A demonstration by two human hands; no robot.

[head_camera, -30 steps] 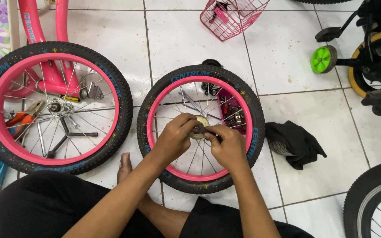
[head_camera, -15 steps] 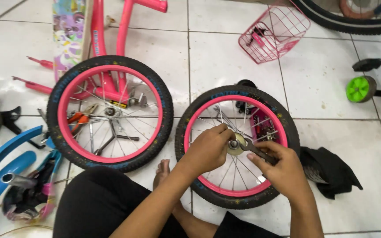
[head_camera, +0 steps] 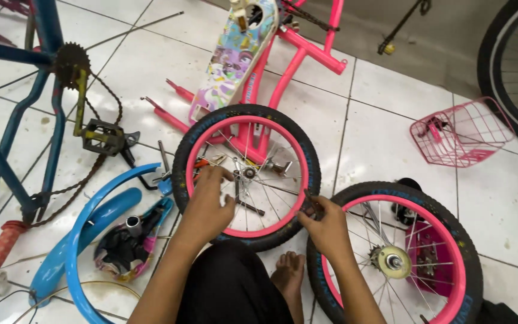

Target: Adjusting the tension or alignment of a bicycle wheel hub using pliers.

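Note:
Two small wheels with black tyres and pink rims lie flat on the white tiled floor. My left hand [head_camera: 208, 204] reaches in among the spokes of the left wheel [head_camera: 182, 157], fingertips next to orange-handled pliers [head_camera: 201, 162] and close to the hub [head_camera: 248, 173]. Whether it grips anything is hidden by the fingers. My right hand [head_camera: 326, 227] hovers over the gap between the wheels, closed on a small dark tool [head_camera: 313, 204]. The right wheel [head_camera: 355, 195] lies by my right forearm, its hub [head_camera: 394, 262] and pale disc uncovered.
A pink bicycle frame [head_camera: 307, 45] with a colourful chain guard lies behind the left wheel. At the left are a blue frame [head_camera: 7, 51] with chain and pedal [head_camera: 100, 137], and blue mudguards [head_camera: 88, 207]. A pink basket [head_camera: 463, 132] and a large tyre [head_camera: 499, 90] are at the right. My bare foot [head_camera: 288, 270] rests between the wheels.
Both hands have left the right wheel's hub. My left hand has moved over to the left wheel's spokes, my right hand has drawn back holding the tool, and the view has swung left.

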